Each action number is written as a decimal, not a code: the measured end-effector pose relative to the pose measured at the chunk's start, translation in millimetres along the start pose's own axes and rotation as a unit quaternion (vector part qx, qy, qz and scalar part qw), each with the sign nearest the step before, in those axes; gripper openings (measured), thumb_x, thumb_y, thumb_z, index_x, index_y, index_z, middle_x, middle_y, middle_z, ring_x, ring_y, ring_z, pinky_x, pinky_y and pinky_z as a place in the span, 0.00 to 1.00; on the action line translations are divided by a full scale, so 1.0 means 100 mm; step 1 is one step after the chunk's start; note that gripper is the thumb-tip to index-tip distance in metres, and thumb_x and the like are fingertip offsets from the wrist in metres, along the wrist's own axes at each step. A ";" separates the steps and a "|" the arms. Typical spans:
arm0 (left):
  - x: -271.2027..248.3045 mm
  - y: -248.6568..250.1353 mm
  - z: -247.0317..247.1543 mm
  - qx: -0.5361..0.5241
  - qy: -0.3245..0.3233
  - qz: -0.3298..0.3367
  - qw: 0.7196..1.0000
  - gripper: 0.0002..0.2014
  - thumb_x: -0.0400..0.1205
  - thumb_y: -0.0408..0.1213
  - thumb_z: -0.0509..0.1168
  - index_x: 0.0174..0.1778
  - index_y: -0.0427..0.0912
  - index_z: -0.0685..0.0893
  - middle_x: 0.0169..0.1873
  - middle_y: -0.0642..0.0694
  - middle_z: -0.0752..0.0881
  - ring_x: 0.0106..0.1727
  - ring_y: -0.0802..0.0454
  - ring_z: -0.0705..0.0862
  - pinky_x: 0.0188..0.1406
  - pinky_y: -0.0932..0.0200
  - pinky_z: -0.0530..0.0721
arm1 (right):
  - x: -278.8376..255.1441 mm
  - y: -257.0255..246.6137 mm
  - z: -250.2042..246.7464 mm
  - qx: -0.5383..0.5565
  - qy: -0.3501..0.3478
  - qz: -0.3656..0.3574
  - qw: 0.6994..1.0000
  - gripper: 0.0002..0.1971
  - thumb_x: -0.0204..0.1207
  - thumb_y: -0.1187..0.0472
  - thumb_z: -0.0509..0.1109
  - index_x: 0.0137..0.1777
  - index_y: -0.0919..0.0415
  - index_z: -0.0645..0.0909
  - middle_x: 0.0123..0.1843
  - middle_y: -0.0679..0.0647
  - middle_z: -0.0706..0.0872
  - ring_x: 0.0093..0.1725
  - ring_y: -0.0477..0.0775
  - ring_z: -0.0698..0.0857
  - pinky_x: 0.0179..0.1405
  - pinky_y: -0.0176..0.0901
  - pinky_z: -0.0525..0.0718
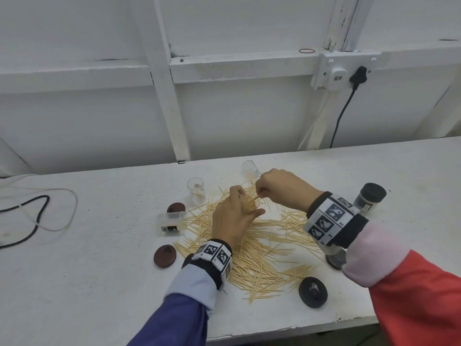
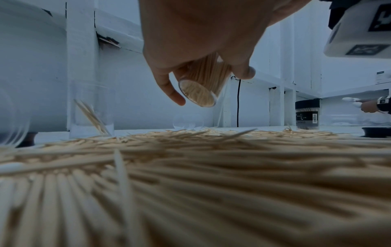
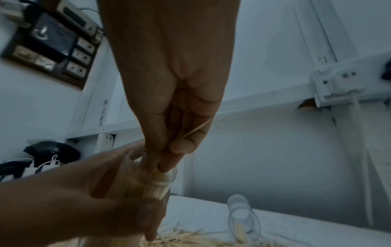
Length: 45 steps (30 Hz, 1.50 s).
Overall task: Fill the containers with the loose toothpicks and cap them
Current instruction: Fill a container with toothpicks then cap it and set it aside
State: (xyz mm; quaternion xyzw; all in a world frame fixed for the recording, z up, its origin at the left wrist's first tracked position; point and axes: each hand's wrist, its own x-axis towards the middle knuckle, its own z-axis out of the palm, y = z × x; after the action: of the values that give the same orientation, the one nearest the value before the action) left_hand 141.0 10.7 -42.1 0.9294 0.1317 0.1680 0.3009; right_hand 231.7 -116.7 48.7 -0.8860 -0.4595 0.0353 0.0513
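Left hand [image 1: 230, 216] over middle of white table [image 1: 99, 283], fingers curled round a clear container [image 2: 201, 83] packed with toothpicks; container lifted off the surface and tilted, round base visible in the left wrist view. Right hand [image 1: 279, 188] just above, fingertips [image 3: 162, 160] bunched together at the container's open mouth, pinching toothpicks into it; 1 stray toothpick [image 3: 194, 130] caught across the thumb.

Loose toothpicks [image 1: 262, 245] spread in a wide heap under and between both hands, reaching the near edge of the table. 2 clear containers upright beyond the heap, uncapped: left one [image 1: 196, 191] with a few toothpicks leaning inside, far one [image 1: 250, 169] partly behind the right hand. Another clear container [image 1: 171, 221] on its side at the heap's left edge. Capped container [image 1: 370, 197] with black lid upright at far right.

Loose lids on the table: 2 brown, [image 1: 176, 208] and [image 1: 165, 255], left of the heap; 1 black [image 1: 312, 292] at near right.

Black cable [image 1: 25, 221] looped at far left.
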 end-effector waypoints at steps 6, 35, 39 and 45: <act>0.00 0.00 0.03 -0.017 -0.033 0.000 0.999 0.32 0.73 0.66 0.70 0.62 0.52 0.63 0.49 0.52 0.86 0.46 0.48 0.86 0.43 0.50 0.83 | 0.07 -0.13 0.03 0.095 0.026 -0.024 0.995 0.05 0.73 0.69 0.74 0.43 0.59 0.88 0.40 0.52 0.81 0.39 0.51 0.86 0.44 0.47 0.87; -0.04 0.10 -0.08 -0.075 -0.006 -0.019 0.997 0.36 0.73 0.67 0.68 0.67 0.49 0.65 0.57 0.53 0.84 0.50 0.47 0.87 0.49 0.51 0.83 | 0.13 -0.12 0.14 0.295 0.164 -0.038 0.941 0.20 0.77 0.82 0.61 0.56 0.60 0.86 0.53 0.54 0.88 0.56 0.47 0.87 0.57 0.43 0.86; -0.04 0.09 -0.09 -0.089 0.023 -0.034 0.995 0.32 0.76 0.63 0.68 0.66 0.47 0.65 0.46 0.53 0.84 0.43 0.46 0.87 0.41 0.51 0.83 | 0.04 -0.20 0.19 0.392 0.082 -0.047 0.915 0.26 0.83 0.76 0.54 0.74 0.52 0.76 0.68 0.52 0.84 0.68 0.38 0.80 0.66 0.34 0.80; -0.05 0.06 -0.09 -0.085 0.047 -0.034 0.995 0.30 0.79 0.60 0.66 0.67 0.45 0.65 0.41 0.50 0.86 0.39 0.46 0.86 0.35 0.55 0.77 | -0.06 -0.17 0.20 0.376 0.059 -0.019 0.924 0.32 0.85 0.57 0.64 0.85 0.41 0.56 0.84 0.39 0.61 0.81 0.35 0.58 0.74 0.30 0.58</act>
State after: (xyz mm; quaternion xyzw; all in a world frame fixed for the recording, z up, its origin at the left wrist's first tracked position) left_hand 133.7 9.3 -33.0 0.8865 0.1621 0.2117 0.3782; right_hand 211.7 -110.8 31.4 -0.7928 -0.4256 0.1520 0.4089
